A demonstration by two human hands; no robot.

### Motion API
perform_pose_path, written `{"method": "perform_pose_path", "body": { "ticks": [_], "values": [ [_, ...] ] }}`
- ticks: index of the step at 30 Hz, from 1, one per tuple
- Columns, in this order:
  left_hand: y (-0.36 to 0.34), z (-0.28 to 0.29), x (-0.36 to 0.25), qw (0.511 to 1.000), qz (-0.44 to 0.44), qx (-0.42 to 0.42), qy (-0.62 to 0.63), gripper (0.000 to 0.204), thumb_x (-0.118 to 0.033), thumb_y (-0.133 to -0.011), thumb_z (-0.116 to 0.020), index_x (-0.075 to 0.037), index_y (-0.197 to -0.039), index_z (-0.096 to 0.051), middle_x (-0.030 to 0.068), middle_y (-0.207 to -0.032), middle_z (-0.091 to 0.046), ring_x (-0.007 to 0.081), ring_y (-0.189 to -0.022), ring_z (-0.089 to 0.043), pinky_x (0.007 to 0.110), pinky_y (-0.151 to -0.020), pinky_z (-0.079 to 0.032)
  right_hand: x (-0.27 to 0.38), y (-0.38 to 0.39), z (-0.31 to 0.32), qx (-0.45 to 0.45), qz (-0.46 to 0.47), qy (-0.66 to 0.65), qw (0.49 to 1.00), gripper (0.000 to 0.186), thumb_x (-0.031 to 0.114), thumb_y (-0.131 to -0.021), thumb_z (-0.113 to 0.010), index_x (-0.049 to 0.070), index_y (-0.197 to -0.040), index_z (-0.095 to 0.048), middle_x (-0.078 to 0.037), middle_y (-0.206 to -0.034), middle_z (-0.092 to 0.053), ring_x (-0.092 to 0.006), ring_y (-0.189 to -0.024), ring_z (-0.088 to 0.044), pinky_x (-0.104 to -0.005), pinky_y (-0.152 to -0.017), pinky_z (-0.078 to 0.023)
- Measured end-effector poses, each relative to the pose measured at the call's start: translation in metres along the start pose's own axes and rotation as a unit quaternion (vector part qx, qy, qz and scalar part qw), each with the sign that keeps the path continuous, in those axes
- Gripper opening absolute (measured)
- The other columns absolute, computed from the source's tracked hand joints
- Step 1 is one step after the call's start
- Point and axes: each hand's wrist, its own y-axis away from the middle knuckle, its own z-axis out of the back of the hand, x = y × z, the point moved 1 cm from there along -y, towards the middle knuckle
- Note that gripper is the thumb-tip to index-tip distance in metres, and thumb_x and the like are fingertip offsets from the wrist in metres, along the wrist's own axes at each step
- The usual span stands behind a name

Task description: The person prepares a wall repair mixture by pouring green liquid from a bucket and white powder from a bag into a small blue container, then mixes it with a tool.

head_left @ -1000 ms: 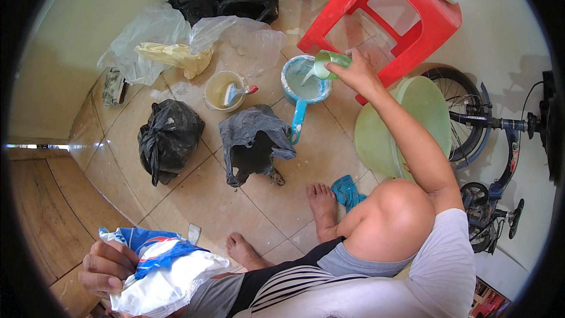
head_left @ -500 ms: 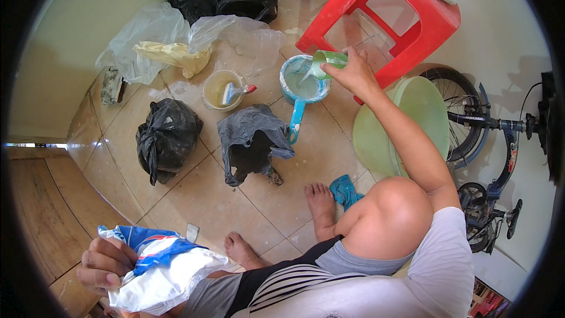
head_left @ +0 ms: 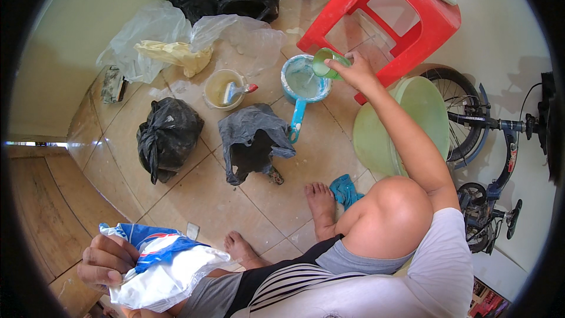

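Note:
In my right hand [head_left: 354,72] is a green cup [head_left: 329,63], tilted over the rim of a blue long-handled dipper [head_left: 299,109]. Pale liquid shows at the cup's mouth and inside the dipper. At the lower left, my left hand [head_left: 109,261] grips the gathered top of a white and blue plastic packet [head_left: 170,271] beside my leg. Left of the dipper stands a small tub [head_left: 212,87] with a red-handled paintbrush [head_left: 237,91] resting in it. A crumpled dark plastic bag [head_left: 250,135] lies open just below them.
A red stool [head_left: 406,9] and a pale green basin [head_left: 382,141] stand to the right, with a bicycle [head_left: 500,123] beyond. A knotted black bag [head_left: 168,135] sits left; clear plastic sheeting [head_left: 141,35] lies behind. A blue cloth [head_left: 346,191] is near my foot.
The stream pouring from the green cup has thinned, and the cup's mouth now faces me more. My left hand and the packet have barely shifted.

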Motion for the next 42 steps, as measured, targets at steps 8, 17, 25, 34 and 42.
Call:
{"method": "perform_pose_path", "body": {
  "ticks": [8,17,25,34,42],
  "values": [
    [-0.002,0.001,-0.003,1.0,-0.005,0.002,0.009,0.059,-0.047,-0.067,-0.09,-0.008,-0.099,-0.059,0.0033,-0.079,-0.055,0.0149,-0.065,-0.048,0.028,-0.052,-0.045,0.018,0.048,0.051,0.104,-0.053,-0.307,0.945,0.065,0.051,-0.089,-0.07,0.0,-0.127,-0.058,-0.015,-0.116,-0.065,-0.0226,-0.105,-0.065,-0.0378,-0.092,-0.053],
    [-0.022,-0.017,0.0,0.998,-0.006,-0.057,-0.035,0.028,-0.011,-0.085,-0.077,0.001,-0.097,-0.056,0.0135,-0.075,-0.056,0.0199,-0.062,-0.048,0.032,-0.047,-0.05,-0.057,0.149,0.166,-0.031,-0.056,-0.452,0.89,0.055,0.041,-0.098,-0.061,0.001,-0.135,-0.052,-0.014,-0.126,-0.062,-0.0233,-0.117,-0.06,-0.0414,-0.099,-0.049],
    [-0.032,-0.002,0.014,0.979,0.01,-0.137,-0.151,0.047,-0.041,-0.082,-0.079,-0.004,-0.098,-0.055,0.0083,-0.072,-0.052,0.0145,-0.057,-0.045,0.029,-0.048,-0.043,-0.206,0.156,0.158,0.022,-0.246,-0.335,0.909,0.059,0.04,-0.096,-0.062,-0.001,-0.136,-0.048,-0.016,-0.126,-0.058,-0.0284,-0.112,-0.061,-0.0418,-0.097,-0.051],
    [-0.019,0.006,0.02,0.902,0.098,-0.299,-0.294,0.069,-0.065,-0.077,-0.074,-0.004,-0.098,-0.05,0.0041,-0.078,-0.051,0.0139,-0.068,-0.046,0.026,-0.063,-0.037,-0.257,0.122,0.087,0.267,-0.279,-0.291,0.875,0.063,0.042,-0.097,-0.054,-0.002,-0.141,-0.047,-0.023,-0.131,-0.057,-0.0336,-0.117,-0.059,-0.0436,-0.1,-0.048],
    [0.0,0.011,0.035,0.913,0.098,-0.283,-0.278,0.055,-0.045,-0.079,-0.083,-0.005,-0.103,-0.054,0.0062,-0.088,-0.061,0.0145,-0.08,-0.056,0.029,-0.074,-0.044,-0.216,0.12,0.134,0.058,-0.292,0.036,0.954,0.044,0.039,-0.098,-0.061,0.003,-0.123,-0.062,-0.007,-0.099,-0.064,-0.0168,-0.086,-0.064,-0.0297,-0.077,-0.054]
  ]
}}
